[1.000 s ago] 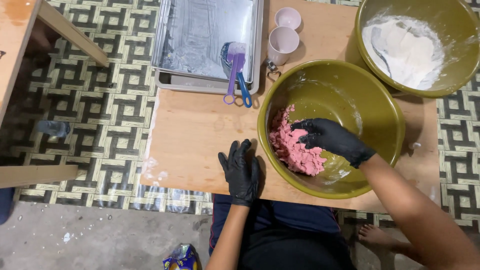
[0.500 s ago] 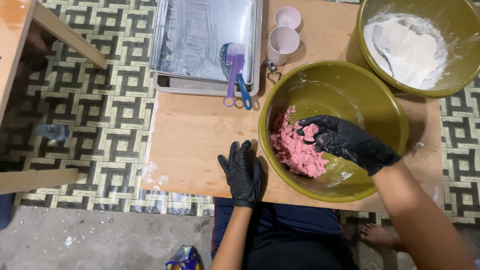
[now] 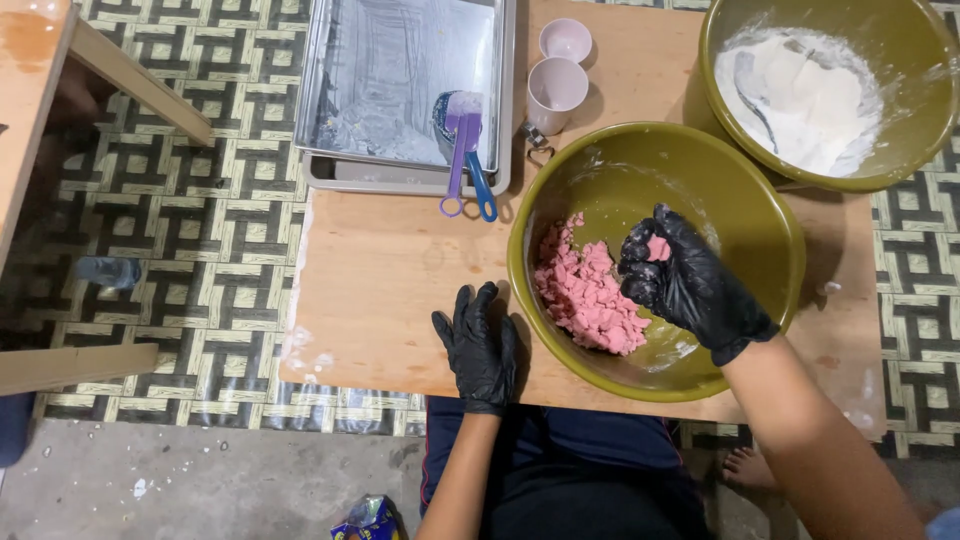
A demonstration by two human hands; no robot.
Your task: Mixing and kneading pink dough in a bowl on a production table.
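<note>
far left, a wooden table edge (image 3: 30, 110) ran out of frame and i couldn't tell what stood on it. on the low wooden board (image 3: 400, 270), the metal tray (image 3: 400, 90) sat at the far side, lined with something shiny and dusted white, its far end cut off. two spatulas (image 3: 465, 150), purple and blue, lay with heads in the tray and handles over its near rim, likely so the messy ends stayed off the board. two small pale cups (image 3: 556, 85) stood just right of the tray.

my left hand (image 3: 480, 345), black-gloved, lay flat and spread on the board just beside the green bowl (image 3: 770, 300), gripping nothing, and i judged it was bracing there. the pink dough (image 3: 585, 295) sat crumbled in the left half of that bowl. my right hand (image 3: 690, 280), also gloved, hovered inside the bowl with fingers curled round a small pink lump; how much it held i couldn't tell, the glove hid it.

far right, a second green bowl (image 3: 930, 130) held white flour (image 3: 800, 95), its rim cut by the frame; something pale lay half buried in it, hard to make out.
</note>
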